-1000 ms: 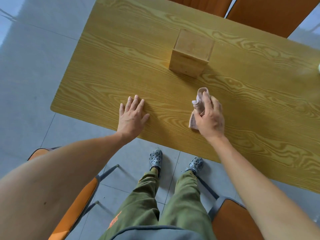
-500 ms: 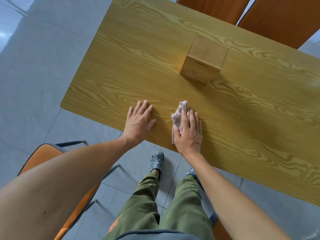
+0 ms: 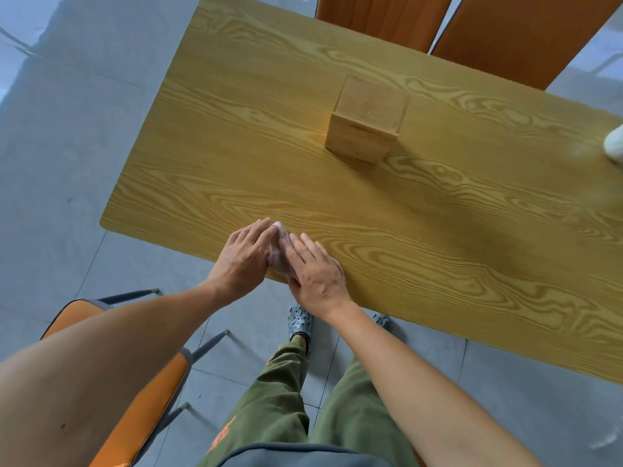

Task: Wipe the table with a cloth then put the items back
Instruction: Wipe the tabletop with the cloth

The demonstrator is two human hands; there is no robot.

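The left hand and the right hand are meeting at the near edge of the yellow wood-grain surface, lower centre of the frame, fingers stretched flat and close together. Between them the small pale pink cloth is lying, mostly covered; the right hand is pressing on it with flat fingers, and the left hand is touching its left side. Whether either hand is actually gripping the cloth cannot be told.

Above and to the right of the hands, well apart, a light wooden cube-shaped box is standing upright on the surface. At the right edge of the frame a white rounded object is showing only in part. Two orange chair backs are standing beyond the far edge, upper right. In the lower left an orange chair seat is sitting over the grey tiled floor.
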